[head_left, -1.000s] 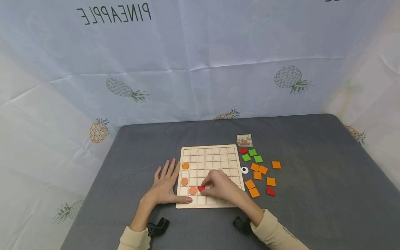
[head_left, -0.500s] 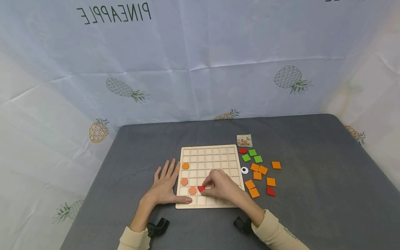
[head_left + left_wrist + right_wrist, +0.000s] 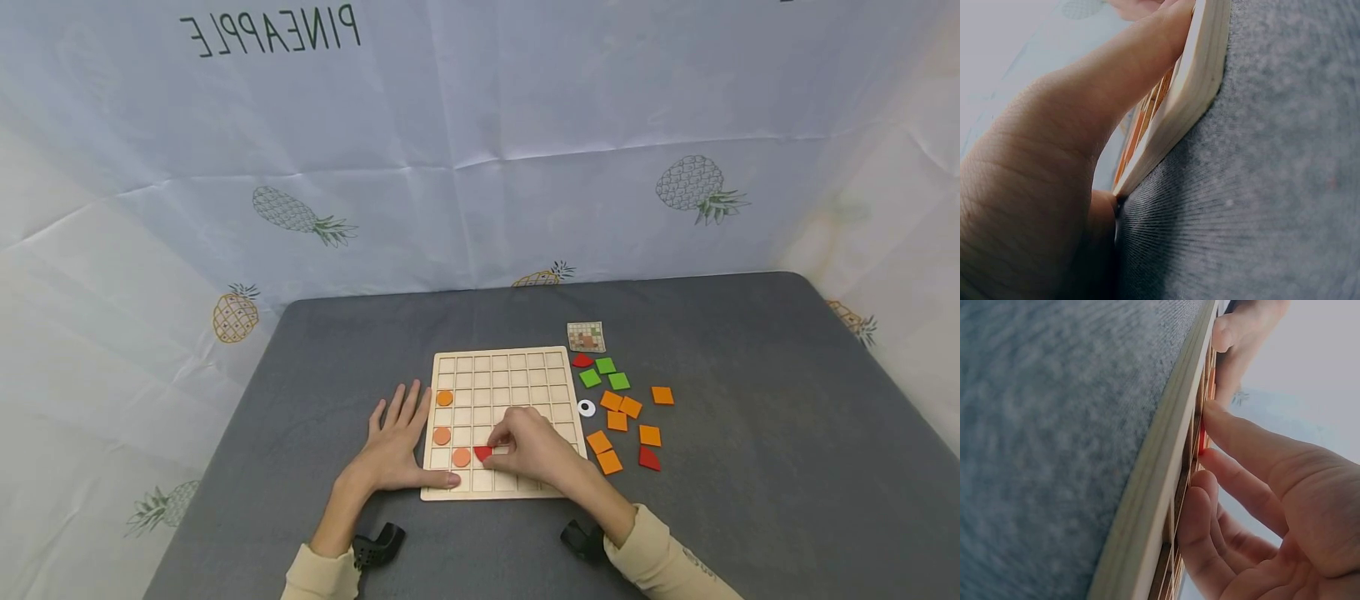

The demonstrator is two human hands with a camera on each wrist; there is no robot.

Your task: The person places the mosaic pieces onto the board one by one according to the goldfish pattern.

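My right hand (image 3: 532, 447) pinches a red quarter-round tile (image 3: 482, 453) between thumb and index finger, low over a square wooden grid board (image 3: 502, 363). In the right wrist view, the red tile (image 3: 1202, 439) shows at the board's surface between those fingertips. My left hand (image 3: 397, 457) lies with fingers spread beside the board's left edge, its thumb resting on the lower left corner. An orange disc (image 3: 445, 398), a second orange disc (image 3: 442, 436) and a third orange disc (image 3: 461, 457) sit in cells at the board's left.
Right of the board lie several orange squares (image 3: 650, 435), green squares (image 3: 605, 365), a red tile (image 3: 649, 458), another red tile (image 3: 582, 360) and a white ring-shaped piece (image 3: 587, 408). A small pattern card (image 3: 586, 337) is behind them on the grey table (image 3: 750, 400).
The right thumb and index finger have shifted very slightly to the right, and a little more of the red tile shows. The left hand stays in place.
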